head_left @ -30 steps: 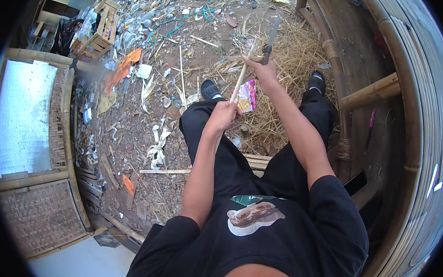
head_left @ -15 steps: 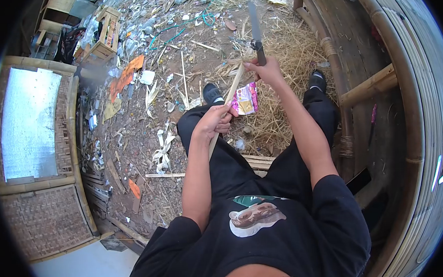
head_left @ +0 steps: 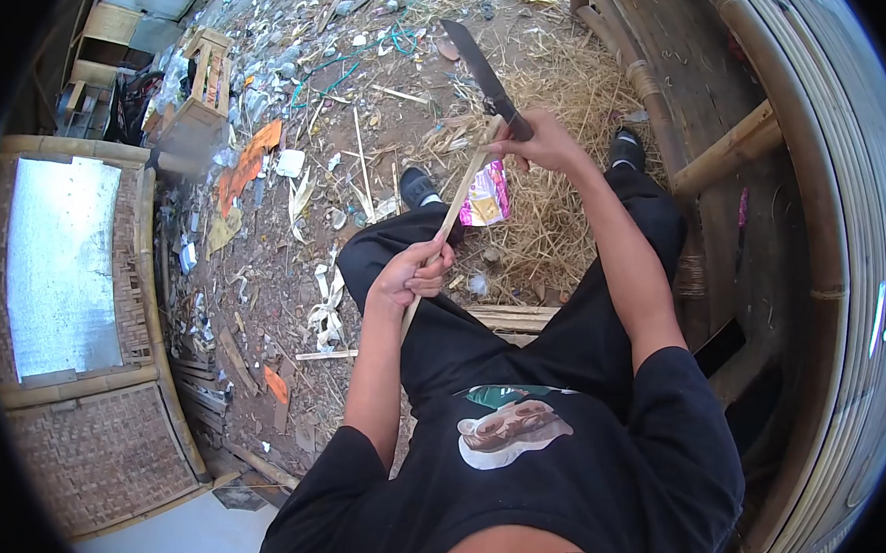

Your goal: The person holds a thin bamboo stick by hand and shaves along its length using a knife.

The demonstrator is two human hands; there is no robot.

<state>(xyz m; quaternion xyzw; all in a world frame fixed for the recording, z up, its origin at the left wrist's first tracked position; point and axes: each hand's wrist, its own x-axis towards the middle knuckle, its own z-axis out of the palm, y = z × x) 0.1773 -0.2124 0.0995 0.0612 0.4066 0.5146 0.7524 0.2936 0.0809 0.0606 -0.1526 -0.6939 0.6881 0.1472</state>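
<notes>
My left hand (head_left: 415,272) is closed round a long, pale bamboo strip (head_left: 456,203), which slants up from above my left thigh. A dark-bladed machete (head_left: 479,66) points up and to the left from my right hand (head_left: 539,143), whose fingers wrap its handle. Near that hand the strip's upper end meets the base of the blade; the exact contact is too small to tell. Below the strip's upper part, a pink and yellow packet (head_left: 486,195) lies on the ground between my feet.
Straw (head_left: 551,226) and shavings cover the ground around my feet. A wooden crate (head_left: 196,99) stands at upper left, near orange scraps (head_left: 249,166). Along my right side runs a bamboo-framed bench (head_left: 727,151); a woven panel (head_left: 101,445) is at left.
The machete blade has swung from nearly upright to leaning left. My left hand has moved down and left along with the strip, while my right hand has shifted slightly right.
</notes>
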